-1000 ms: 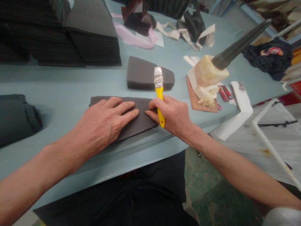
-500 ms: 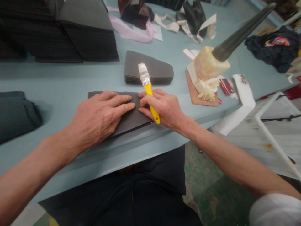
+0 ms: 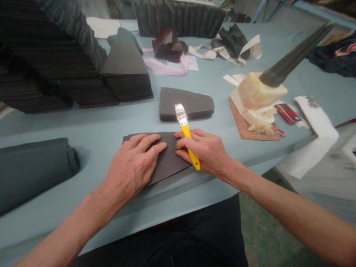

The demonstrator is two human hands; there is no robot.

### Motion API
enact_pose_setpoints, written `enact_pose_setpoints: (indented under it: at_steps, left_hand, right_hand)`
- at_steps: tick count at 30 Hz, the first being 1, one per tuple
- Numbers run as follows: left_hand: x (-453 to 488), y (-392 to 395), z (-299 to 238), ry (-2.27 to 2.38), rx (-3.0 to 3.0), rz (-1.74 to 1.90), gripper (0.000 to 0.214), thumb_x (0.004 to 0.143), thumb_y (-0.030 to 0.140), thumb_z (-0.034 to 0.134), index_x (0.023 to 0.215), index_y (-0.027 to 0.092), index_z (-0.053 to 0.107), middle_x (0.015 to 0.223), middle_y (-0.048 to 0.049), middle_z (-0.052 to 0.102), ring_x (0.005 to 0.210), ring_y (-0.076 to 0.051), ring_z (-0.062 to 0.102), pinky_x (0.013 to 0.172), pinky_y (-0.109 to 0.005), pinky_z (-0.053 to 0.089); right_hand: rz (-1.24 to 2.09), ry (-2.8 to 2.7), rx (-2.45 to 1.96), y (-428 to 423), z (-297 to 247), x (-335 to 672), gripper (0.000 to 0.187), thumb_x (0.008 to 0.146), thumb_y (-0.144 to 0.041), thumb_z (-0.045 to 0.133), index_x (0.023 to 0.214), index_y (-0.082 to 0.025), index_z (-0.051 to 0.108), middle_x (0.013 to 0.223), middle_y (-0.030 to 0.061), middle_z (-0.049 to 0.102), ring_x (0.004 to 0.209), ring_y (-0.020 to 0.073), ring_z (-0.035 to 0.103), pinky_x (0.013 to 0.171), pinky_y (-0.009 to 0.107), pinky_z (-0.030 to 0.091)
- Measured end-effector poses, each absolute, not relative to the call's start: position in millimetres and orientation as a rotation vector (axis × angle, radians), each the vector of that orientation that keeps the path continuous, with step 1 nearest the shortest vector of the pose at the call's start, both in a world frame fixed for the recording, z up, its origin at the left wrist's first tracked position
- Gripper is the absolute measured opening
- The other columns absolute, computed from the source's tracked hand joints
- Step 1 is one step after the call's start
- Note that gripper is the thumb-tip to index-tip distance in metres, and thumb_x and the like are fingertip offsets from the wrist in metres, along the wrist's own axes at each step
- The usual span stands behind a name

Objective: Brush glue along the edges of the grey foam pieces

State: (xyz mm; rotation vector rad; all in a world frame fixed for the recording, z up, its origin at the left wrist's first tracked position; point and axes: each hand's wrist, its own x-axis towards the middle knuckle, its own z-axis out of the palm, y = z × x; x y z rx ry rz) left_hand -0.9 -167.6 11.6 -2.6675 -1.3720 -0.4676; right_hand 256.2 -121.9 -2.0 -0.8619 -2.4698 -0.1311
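A: ok so what's closest?
B: Dark clothing [image 3: 205,233] at the bottom, then the near edge of a pale blue table [image 3: 200,200]. Just past that edge lies a dark grey panel [image 3: 169,161], flat on the table.
A: and the hands?
B: Left hand [image 3: 136,159] is spread palm down on the left part of the panel, fingers loose, not wrapped round anything. Right hand [image 3: 207,150] is at the panel's right end, closed around the yellow handle of a brush [image 3: 191,150]. Fingertips are right at the panel too, but I can't tell if they pinch it.
A: which way's the brush facing?
B: Tilted, whitish end away from the person. It overlaps a small grey stack [image 3: 197,101] in view, can't tell if it touches.
A: what else is around?
B: Folded dark cloth [image 3: 36,163] over on the left. On the right, a pale yellowish block [image 3: 253,89] with a thick dark handle [image 3: 294,55] sticking up at a slant, and a red packet [image 3: 287,113] beside it. Further out, big dark stacks [image 3: 129,87] on the left, a pink strip [image 3: 167,66] in the middle, and a row of dark pieces [image 3: 178,18] at the back.
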Motion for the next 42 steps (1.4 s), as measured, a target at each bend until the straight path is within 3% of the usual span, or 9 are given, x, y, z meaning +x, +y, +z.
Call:
enact_pose_setpoints:
  at_steps: [10, 18, 28, 31, 35, 38, 42]
  left_hand:
    - [-2, -171, 12, -1.458, -2.639, -0.596, 0.034, 0.107, 0.020, 0.048, 0.134, 0.025, 0.068, 0.142, -0.0054, 0.071, 0.124, -0.027, 0.064, 0.102, -0.045, 0.058]
    - [-10, -167, 1, -1.498, -2.692, -0.751, 0.033, 0.111, 0.026, 0.043, 0.133, 0.029, 0.068, 0.144, -0.0051, 0.070, 0.129, -0.025, 0.064, 0.104, -0.047, 0.053]
    - [-7, -163, 5, -1.504, -2.709, -0.651, 0.038, 0.110, 0.030, 0.041, 0.130, 0.024, 0.074, 0.143, -0.0109, 0.071, 0.127, -0.027, 0.066, 0.110, -0.054, 0.058]
    - [-5, -164, 4, -1.497, -2.696, -0.642, 0.039, 0.110, 0.029, 0.040, 0.129, 0.024, 0.074, 0.143, -0.0106, 0.071, 0.127, -0.028, 0.066, 0.110, -0.055, 0.059]
    - [-5, -163, 4, -1.478, -2.695, -0.631, 0.038, 0.110, 0.027, 0.041, 0.130, 0.022, 0.073, 0.141, -0.0108, 0.072, 0.127, -0.028, 0.066, 0.110, -0.053, 0.058]
    - [-5, -164, 4, -1.471, -2.702, -0.628, 0.037, 0.110, 0.027, 0.042, 0.132, 0.022, 0.071, 0.142, -0.0108, 0.072, 0.127, -0.028, 0.066, 0.110, -0.053, 0.058]
    - [-3, -165, 2, -1.493, -2.700, -0.647, 0.037, 0.110, 0.027, 0.041, 0.133, 0.023, 0.071, 0.144, -0.0106, 0.070, 0.129, -0.029, 0.065, 0.109, -0.054, 0.057]
  right_hand:
    - [0.011, -2.356, -0.844, -119, -8, 255, 0.007, 0.102, -0.031, 0.069, 0.098, -0.025, 0.068, 0.119, 0.0024, 0.084, 0.104, 0.0200, 0.078, 0.090, 0.032, 0.060]
    - [0.083, -2.231, -0.847, -119, -20, 253, 0.008, 0.102, -0.032, 0.069, 0.100, -0.024, 0.068, 0.119, 0.0044, 0.083, 0.102, 0.0205, 0.076, 0.093, 0.034, 0.059]
    - [0.055, -2.382, -0.836, -115, -8, 254, 0.002, 0.101, -0.025, 0.069, 0.100, -0.024, 0.070, 0.117, 0.0074, 0.083, 0.099, 0.0216, 0.075, 0.089, 0.035, 0.058]
    - [0.037, -2.391, -0.840, -116, 0, 249, 0.004, 0.102, -0.027, 0.067, 0.103, -0.024, 0.070, 0.118, 0.0094, 0.082, 0.102, 0.0231, 0.075, 0.091, 0.037, 0.057]
    - [0.102, -2.335, -0.789, -118, -2, 233, 0.016, 0.100, -0.030, 0.071, 0.114, -0.022, 0.068, 0.133, 0.0147, 0.078, 0.121, 0.0280, 0.072, 0.107, 0.045, 0.054]
    - [0.165, -2.335, -0.783, -118, -10, 224, 0.025, 0.096, -0.033, 0.076, 0.115, -0.020, 0.066, 0.137, 0.0175, 0.076, 0.120, 0.0308, 0.072, 0.107, 0.049, 0.054]
    - [0.281, -2.340, -0.832, -116, -18, 221, 0.031, 0.093, -0.038, 0.080, 0.115, -0.022, 0.065, 0.136, 0.0145, 0.076, 0.116, 0.0286, 0.073, 0.105, 0.047, 0.055]
